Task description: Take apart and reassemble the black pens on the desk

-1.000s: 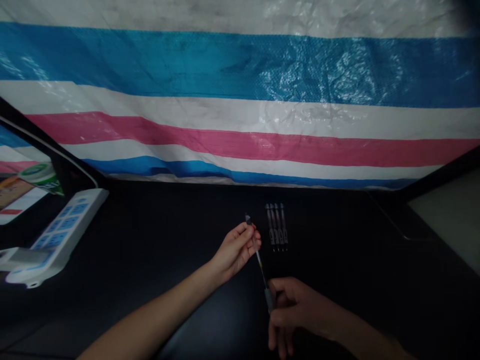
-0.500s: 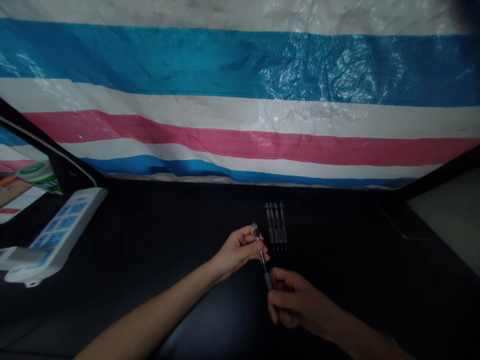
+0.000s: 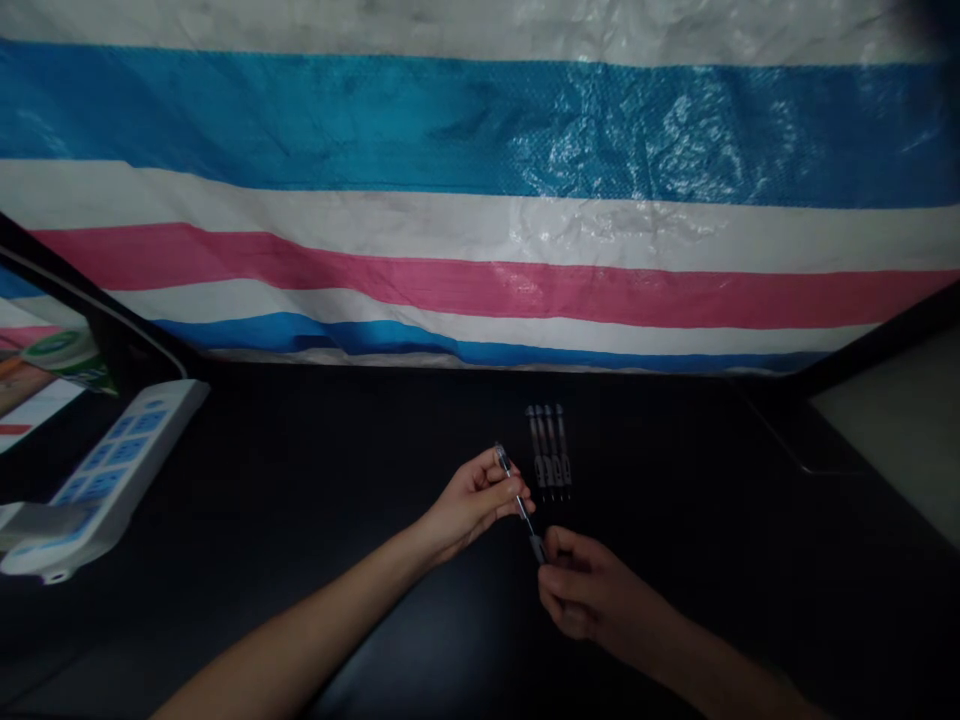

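My left hand (image 3: 474,500) is closed round the upper barrel of a slim pen (image 3: 514,494) held slanting above the dark table (image 3: 300,480). My right hand (image 3: 581,592) pinches the pen's lower grey end, just below and to the right of the left hand. Close behind them, several similar pens (image 3: 549,450) lie side by side in a neat row on the table.
A white and blue power strip (image 3: 97,480) lies at the left edge, with green-and-white packaging (image 3: 67,355) behind it. A striped blue, white and pink tarp (image 3: 480,200) covers the back. A pale surface (image 3: 900,440) shows at the right.
My right hand has moved up toward the left hand, pushing the lower part along the thin rod. The exposed length between the hands has shrunk and the hands are now nearly together.
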